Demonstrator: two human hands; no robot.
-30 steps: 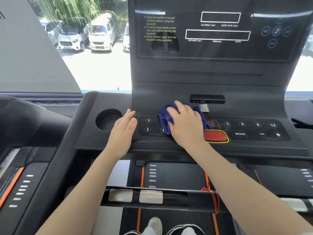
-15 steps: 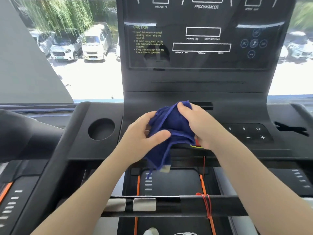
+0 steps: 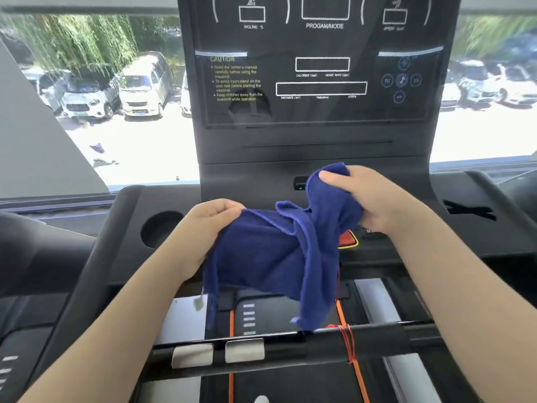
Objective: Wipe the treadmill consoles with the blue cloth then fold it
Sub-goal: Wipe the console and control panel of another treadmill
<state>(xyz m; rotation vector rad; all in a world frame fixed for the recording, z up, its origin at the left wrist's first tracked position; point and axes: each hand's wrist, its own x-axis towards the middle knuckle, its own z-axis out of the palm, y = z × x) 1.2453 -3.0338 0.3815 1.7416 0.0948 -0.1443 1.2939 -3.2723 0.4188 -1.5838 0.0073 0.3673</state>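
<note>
Head view: blue cloth (image 3: 279, 251) held in mid-air above the lower edge of the treadmill console (image 3: 319, 146), clear of the button panel, bunched and twisted through its middle. Left hand (image 3: 203, 228) at 9 o'clock of the cloth, grip pinched shut on an upper corner or edge. Right hand (image 3: 374, 196) at 2 o'clock, higher, grip clamped on a gathered wad of fabric, thumb on top. Loose lower edge hangs toward 6 o'clock, one tail dangling just above the black crossbar (image 3: 363, 341) (a small pale tag shows near the lower-left fringe).

Handling, as a judgement: soft terry-like fabric, light, limp, no stiffness of its own; it drapes and twists wherever unsupported. Not slippery, not fragile. Best hold for folding is two adjacent corners along one edge, pulled taut so the twist falls out; the right hand's wad looks too bunched for a clean fold and likely needs re-gripping at a corner.

Outward: red stop button (image 3: 347, 238) partly seen behind the cloth at 3 o'clock. Round cup holder (image 3: 161, 229) at 9 o'clock beyond the left hand. Orange cord (image 3: 347, 341) looped round the crossbar. Parked cars (image 3: 116, 91) through the window at 10 o'clock.
</note>
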